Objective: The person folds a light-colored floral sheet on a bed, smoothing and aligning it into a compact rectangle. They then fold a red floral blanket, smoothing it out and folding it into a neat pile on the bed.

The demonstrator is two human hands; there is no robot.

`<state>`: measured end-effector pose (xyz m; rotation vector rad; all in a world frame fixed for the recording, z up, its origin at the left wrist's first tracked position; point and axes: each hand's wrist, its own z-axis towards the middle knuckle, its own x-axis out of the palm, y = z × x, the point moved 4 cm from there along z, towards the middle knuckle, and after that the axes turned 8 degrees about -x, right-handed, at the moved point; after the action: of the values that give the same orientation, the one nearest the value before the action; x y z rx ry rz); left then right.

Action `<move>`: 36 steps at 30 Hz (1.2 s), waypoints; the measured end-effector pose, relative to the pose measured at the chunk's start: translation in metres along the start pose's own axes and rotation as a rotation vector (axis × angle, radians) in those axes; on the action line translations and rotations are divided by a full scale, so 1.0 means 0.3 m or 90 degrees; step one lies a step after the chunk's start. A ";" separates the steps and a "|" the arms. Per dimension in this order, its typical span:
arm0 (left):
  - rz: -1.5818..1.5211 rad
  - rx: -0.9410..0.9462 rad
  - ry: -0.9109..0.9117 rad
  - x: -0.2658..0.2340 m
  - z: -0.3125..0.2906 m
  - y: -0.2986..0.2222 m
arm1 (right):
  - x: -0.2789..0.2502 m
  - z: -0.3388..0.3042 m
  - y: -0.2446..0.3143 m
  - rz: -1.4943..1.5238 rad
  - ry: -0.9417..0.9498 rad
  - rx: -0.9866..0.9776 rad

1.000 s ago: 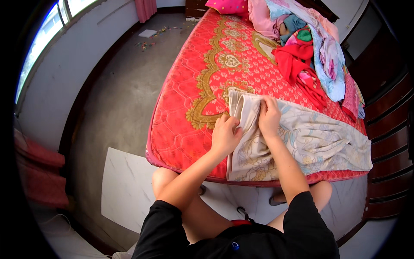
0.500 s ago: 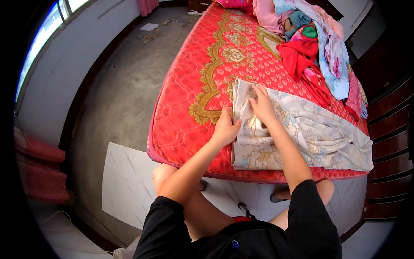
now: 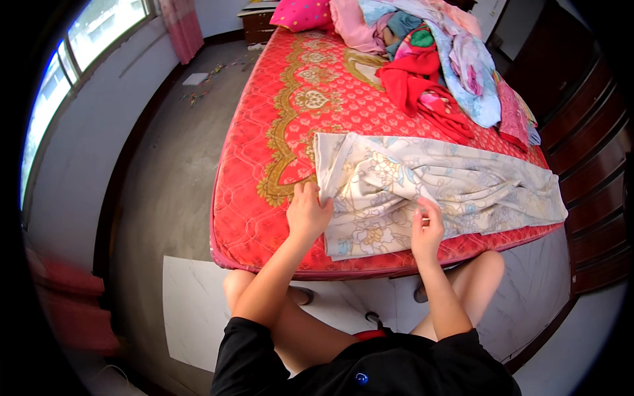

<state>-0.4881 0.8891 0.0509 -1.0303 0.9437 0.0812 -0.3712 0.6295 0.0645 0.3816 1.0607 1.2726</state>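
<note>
A cream floral garment (image 3: 389, 178), folded long and shaped like trousers, lies across the near end of the bed. Its banded end is at the left, and creases run through its middle. My left hand (image 3: 309, 212) rests at that left edge, thumb against the cloth and fingers apart from the thumb, without a visible grip. Over the garment's near edge, right of its middle, my right hand (image 3: 428, 231) hovers or lightly touches it, fingers loosely bent and apart; contact is hard to tell.
The red patterned mattress (image 3: 251, 158) carries a heap of clothes and bedding (image 3: 422, 86) at the far right and a pink dotted pillow (image 3: 300, 14) at the far end. A dark wooden slatted panel (image 3: 591, 178) stands at right. Small scraps (image 3: 205, 89) litter the floor.
My right hand has moved back from the garment's banded end toward its near edge, further right. The banded end now lies flatter and spread wider. My left hand stays by the left edge.
</note>
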 end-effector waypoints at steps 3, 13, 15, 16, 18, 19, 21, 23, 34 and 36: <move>0.059 -0.014 0.051 0.029 0.003 0.002 | -0.063 0.131 -0.128 -0.165 -0.055 -0.039; 0.008 0.314 -0.079 -0.016 -0.076 -0.154 | -0.120 0.119 -0.117 -0.271 0.119 0.056; -0.019 0.404 0.066 0.010 -0.099 -0.186 | -0.120 0.080 -0.090 -0.248 0.186 0.095; 0.021 0.410 0.085 0.032 -0.104 -0.185 | -0.124 0.059 -0.087 -0.240 0.221 0.114; 0.104 0.420 0.122 0.084 -0.105 -0.156 | -0.114 0.058 -0.111 -0.373 0.115 -0.061; 0.095 0.427 0.096 0.103 -0.095 -0.128 | -0.114 0.088 -0.129 -0.433 0.096 -0.110; 0.055 0.449 0.075 0.085 -0.078 -0.142 | -0.128 0.162 -0.161 -0.461 0.047 -0.179; -0.021 0.462 0.011 0.041 -0.082 -0.183 | -0.151 0.236 -0.282 -0.429 0.057 -0.208; -0.131 0.561 0.378 -0.093 -0.176 -0.244 | -0.544 0.113 -0.008 0.031 0.110 0.031; -0.093 0.498 0.359 -0.054 -0.170 -0.225 | -0.532 0.056 -0.024 0.000 0.207 0.110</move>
<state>-0.4987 0.8195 0.1002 -0.3768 1.2542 -0.6848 -0.3420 0.4888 0.1359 0.3106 1.4525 1.2731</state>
